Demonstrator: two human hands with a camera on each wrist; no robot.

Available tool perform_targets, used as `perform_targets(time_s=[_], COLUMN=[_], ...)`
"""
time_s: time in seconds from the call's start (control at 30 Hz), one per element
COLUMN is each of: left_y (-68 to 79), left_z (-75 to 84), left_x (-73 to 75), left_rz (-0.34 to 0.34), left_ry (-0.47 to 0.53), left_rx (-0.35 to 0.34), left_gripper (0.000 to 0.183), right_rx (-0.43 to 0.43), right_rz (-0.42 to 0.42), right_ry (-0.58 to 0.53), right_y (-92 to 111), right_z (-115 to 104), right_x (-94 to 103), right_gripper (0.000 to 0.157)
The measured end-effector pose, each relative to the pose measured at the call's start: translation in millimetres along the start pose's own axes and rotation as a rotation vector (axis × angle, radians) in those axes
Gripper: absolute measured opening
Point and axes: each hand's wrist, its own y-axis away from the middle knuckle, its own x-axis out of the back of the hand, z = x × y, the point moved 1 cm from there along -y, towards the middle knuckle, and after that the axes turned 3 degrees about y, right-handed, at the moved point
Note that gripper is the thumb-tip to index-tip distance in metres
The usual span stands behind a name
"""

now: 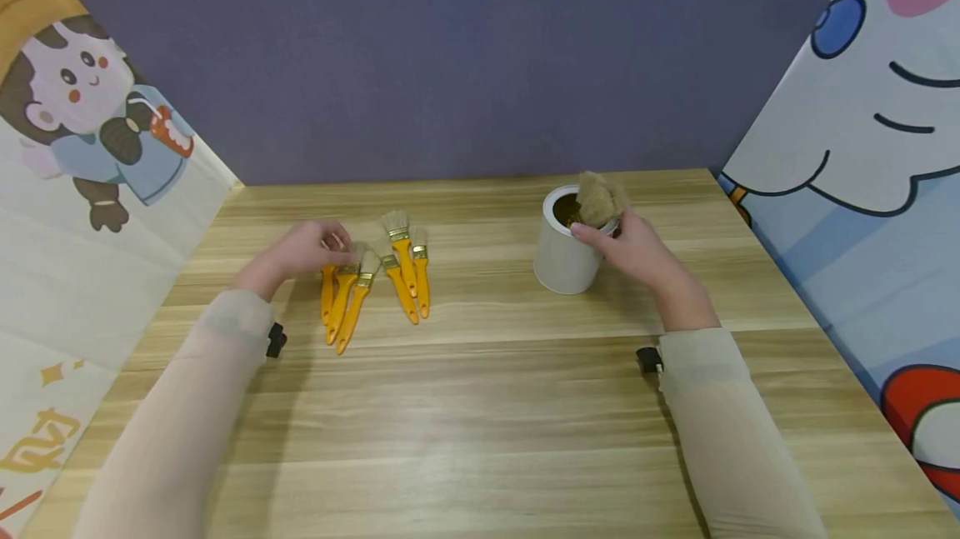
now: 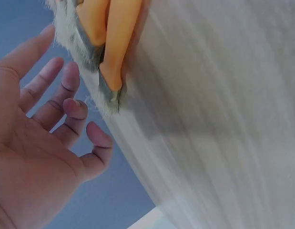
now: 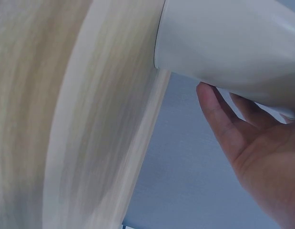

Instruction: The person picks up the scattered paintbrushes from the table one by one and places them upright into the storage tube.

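Several paintbrushes with orange handles and pale bristles lie on the table at the left. Over the bristle ends of the nearest ones is my left hand, its fingers loosely bent and holding nothing in the left wrist view. A white can stands upright on the right, with a tan, bristle-like bundle sticking out of its top. My right hand holds the can from its right side, thumb by the rim in front. In the right wrist view, the fingers reach along the can's side.
The wood-grain table ends at a dark purple-grey wall behind the can and brushes. Printed cartoon panels stand at the left and right.
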Motion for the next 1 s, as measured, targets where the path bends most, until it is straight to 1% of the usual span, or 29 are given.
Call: perform_targets(time_s=[0.07,0.27,0.4,0.5,0.63,0.8,1.0], left_y=[0.8,2.9,3.9,4.5,4.2,1.1,-1.4], left_z=[-1.7,-9.6,-16.0,-17.8,-16.5,-11.4,-6.8], left_x=[-4.0,-12.6,-14.1,-13.4,-13.4,-18.0,-22.5], left_rz=[0.002,0.04,0.073,0.089,0.095,0.092,0.089], left_ry=[-0.002,-0.026,-0.047,-0.069,-0.09,-0.126,-0.113], left_rx=[-0.005,-0.02,-0.03,-0.029,-0.012,0.03,0.061], left_gripper=[0.035,0.035,0.031,0.031,0.04,0.051,0.049], right_rx=[0.006,-0.003,-0.002,-0.005,-0.011,-0.006,-0.008], right_rz=[0.003,0.003,-0.002,-0.007,-0.01,-0.011,-0.011], right_ry=[0.001,-0.005,-0.002,-0.006,-0.01,-0.009,-0.014], right_y=[-0.3,-0.6,-0.4,-0.2,-0.1,0.1,-1.1], right_z=[0.1,0.7,0.5,0.6,0.9,1.2,1.6], right_x=[-0.7,-1.2,-1.1,-0.8,-0.1,-0.2,-0.5], right_gripper=[0.106,0.105,0.104,0.104,0.106,0.107,0.108])
